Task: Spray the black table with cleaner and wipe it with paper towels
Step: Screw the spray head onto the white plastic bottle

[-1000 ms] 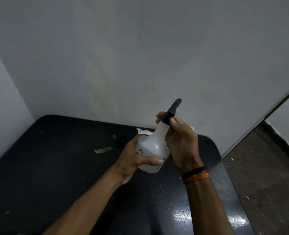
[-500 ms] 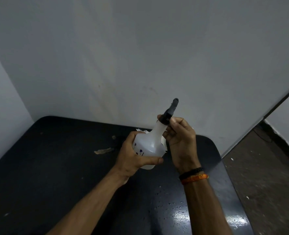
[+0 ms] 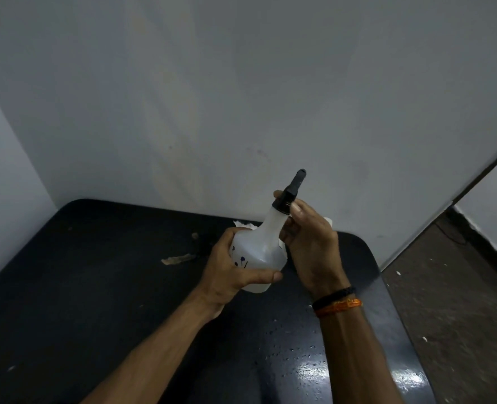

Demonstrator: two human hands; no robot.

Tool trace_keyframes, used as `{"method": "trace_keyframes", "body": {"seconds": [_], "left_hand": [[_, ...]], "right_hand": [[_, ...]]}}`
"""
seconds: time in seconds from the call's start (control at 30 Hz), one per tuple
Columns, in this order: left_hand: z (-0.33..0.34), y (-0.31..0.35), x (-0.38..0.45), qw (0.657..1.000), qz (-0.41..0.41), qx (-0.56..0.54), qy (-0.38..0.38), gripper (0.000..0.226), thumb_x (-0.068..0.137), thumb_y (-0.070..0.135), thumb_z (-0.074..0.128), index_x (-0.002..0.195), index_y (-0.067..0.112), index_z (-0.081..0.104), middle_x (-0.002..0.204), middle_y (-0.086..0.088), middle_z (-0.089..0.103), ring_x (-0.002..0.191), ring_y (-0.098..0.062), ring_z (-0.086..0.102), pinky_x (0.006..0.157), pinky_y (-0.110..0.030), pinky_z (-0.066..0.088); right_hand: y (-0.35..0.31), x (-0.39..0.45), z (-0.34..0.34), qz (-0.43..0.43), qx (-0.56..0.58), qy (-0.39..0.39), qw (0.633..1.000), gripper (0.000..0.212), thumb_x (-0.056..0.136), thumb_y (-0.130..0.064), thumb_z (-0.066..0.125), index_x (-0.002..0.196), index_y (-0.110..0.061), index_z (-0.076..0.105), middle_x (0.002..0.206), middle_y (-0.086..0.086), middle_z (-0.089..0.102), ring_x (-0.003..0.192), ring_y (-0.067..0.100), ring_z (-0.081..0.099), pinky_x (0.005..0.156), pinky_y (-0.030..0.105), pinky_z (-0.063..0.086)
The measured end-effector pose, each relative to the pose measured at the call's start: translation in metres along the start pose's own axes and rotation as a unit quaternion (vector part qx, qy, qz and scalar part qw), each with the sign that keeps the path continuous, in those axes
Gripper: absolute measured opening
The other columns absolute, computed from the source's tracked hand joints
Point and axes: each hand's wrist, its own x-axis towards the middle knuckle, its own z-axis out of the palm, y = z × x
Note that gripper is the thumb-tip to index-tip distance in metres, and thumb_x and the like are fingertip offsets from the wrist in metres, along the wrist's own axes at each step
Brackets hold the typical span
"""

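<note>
Gripping spray bottle body, left hand; right hand fingers pinch its black nozzle, above droplet-flecked black table.

A spray bottle sits at centre frame above the surface, the left hand wrapped around its body from the left and the right hand at its neck on the right. Paper towels lie on the surface behind the bottle, by the wall. A scrap lies left of the hands; droplets lie at lower right.
</note>
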Motion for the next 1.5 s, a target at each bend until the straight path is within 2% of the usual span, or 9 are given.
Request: {"method": "trace_keyframes", "body": {"seconds": [0.13, 0.4, 0.6, 0.73, 0.87, 0.97, 1.17, 1.37, 1.5], "left_hand": [[-0.001, 0.002, -0.001, 1.0, -0.004, -0.01, -0.021, 0.092, 0.042, 0.04, 0.092, 0.124, 0.037, 0.049, 0.12, 0.005, 0.058, 0.098, -0.001, 0.064, 0.075, -0.015, 0.056], [-0.001, 0.004, -0.002, 1.0, 0.0, -0.01, -0.022, 0.09, 0.043, 0.043, 0.091, 0.122, 0.041, 0.048, 0.119, 0.007, 0.057, 0.099, 0.0, 0.063, 0.075, -0.013, 0.055], [-0.003, 0.005, -0.002, 0.998, -0.016, -0.012, -0.062, 0.09, 0.046, 0.04, 0.091, 0.126, 0.038, 0.049, 0.118, 0.008, 0.059, 0.101, -0.002, 0.064, 0.077, -0.014, 0.055], [-0.002, 0.006, -0.004, 0.997, -0.016, -0.01, -0.079, 0.09, 0.047, 0.04, 0.091, 0.127, 0.034, 0.05, 0.118, 0.007, 0.06, 0.102, -0.005, 0.064, 0.08, -0.017, 0.056], [-0.001, 0.007, -0.001, 0.998, -0.014, 0.004, -0.06, 0.091, 0.046, 0.043, 0.091, 0.126, 0.037, 0.049, 0.118, 0.007, 0.059, 0.101, -0.003, 0.064, 0.078, -0.02, 0.057], [-0.002, 0.006, 0.0, 0.999, -0.014, 0.014, -0.045, 0.091, 0.044, 0.045, 0.091, 0.124, 0.039, 0.048, 0.117, 0.01, 0.059, 0.099, 0.0, 0.063, 0.074, -0.018, 0.056], [-0.006, 0.005, -0.001, 0.997, -0.035, -0.014, -0.074, 0.085, 0.048, 0.041, 0.091, 0.122, 0.041, 0.052, 0.113, 0.014, 0.062, 0.101, -0.004, 0.065, 0.077, -0.02, 0.057], [-0.003, 0.004, -0.003, 0.995, -0.041, -0.023, -0.088, 0.089, 0.048, 0.039, 0.091, 0.128, 0.035, 0.051, 0.117, 0.008, 0.063, 0.103, -0.007, 0.066, 0.08, -0.021, 0.057], [-0.001, 0.002, -0.003, 0.997, -0.034, -0.013, -0.067, 0.09, 0.046, 0.042, 0.09, 0.126, 0.035, 0.051, 0.117, 0.007, 0.062, 0.102, -0.006, 0.065, 0.079, -0.024, 0.057]], "right_hand": [[-0.002, -0.001, -0.005, 0.014, -0.001, -0.018, 1.0, 0.036, 0.091, -0.021, 0.055, 0.12, -0.005, 0.07, 0.128, 0.012, 0.069, 0.123, 0.029, 0.061, 0.105, 0.047, 0.047], [-0.001, 0.0, -0.001, -0.032, -0.049, 0.018, 0.998, 0.042, 0.077, -0.03, 0.076, 0.11, -0.005, 0.07, 0.104, 0.0, 0.076, 0.094, 0.013, 0.071, 0.078, 0.028, 0.057], [-0.004, -0.002, -0.007, -0.008, -0.053, -0.056, 0.997, 0.032, 0.089, -0.028, 0.062, 0.114, -0.012, 0.073, 0.127, 0.011, 0.069, 0.123, 0.03, 0.061, 0.1, 0.046, 0.053], [-0.005, -0.003, -0.004, -0.053, -0.084, -0.016, 0.995, 0.024, 0.085, -0.028, 0.072, 0.101, -0.011, 0.078, 0.113, 0.011, 0.075, 0.11, 0.022, 0.068, 0.087, 0.032, 0.057], [-0.001, -0.003, 0.001, -0.063, -0.109, 0.062, 0.99, 0.036, 0.073, -0.037, 0.078, 0.097, -0.01, 0.08, 0.098, 0.007, 0.078, 0.094, 0.022, 0.07, 0.08, 0.033, 0.057], [0.006, -0.002, 0.007, -0.073, -0.125, 0.088, 0.986, 0.039, 0.075, -0.034, 0.077, 0.1, -0.004, 0.079, 0.085, -0.001, 0.076, 0.075, 0.006, 0.065, 0.067, 0.023, 0.052], [0.0, -0.001, -0.004, -0.038, -0.079, -0.003, 0.996, 0.031, 0.09, -0.023, 0.067, 0.11, 0.0, 0.073, 0.115, 0.012, 0.074, 0.109, 0.022, 0.069, 0.086, 0.028, 0.058], [-0.003, -0.002, -0.008, -0.049, -0.118, -0.026, 0.991, 0.032, 0.089, -0.032, 0.065, 0.107, -0.008, 0.075, 0.115, 0.006, 0.074, 0.11, 0.017, 0.067, 0.088, 0.034, 0.057], [0.004, -0.004, 0.002, -0.055, -0.128, 0.024, 0.99, 0.036, 0.086, -0.033, 0.065, 0.104, -0.003, 0.074, 0.108, 0.008, 0.075, 0.102, 0.017, 0.067, 0.089, 0.036, 0.053]]}}
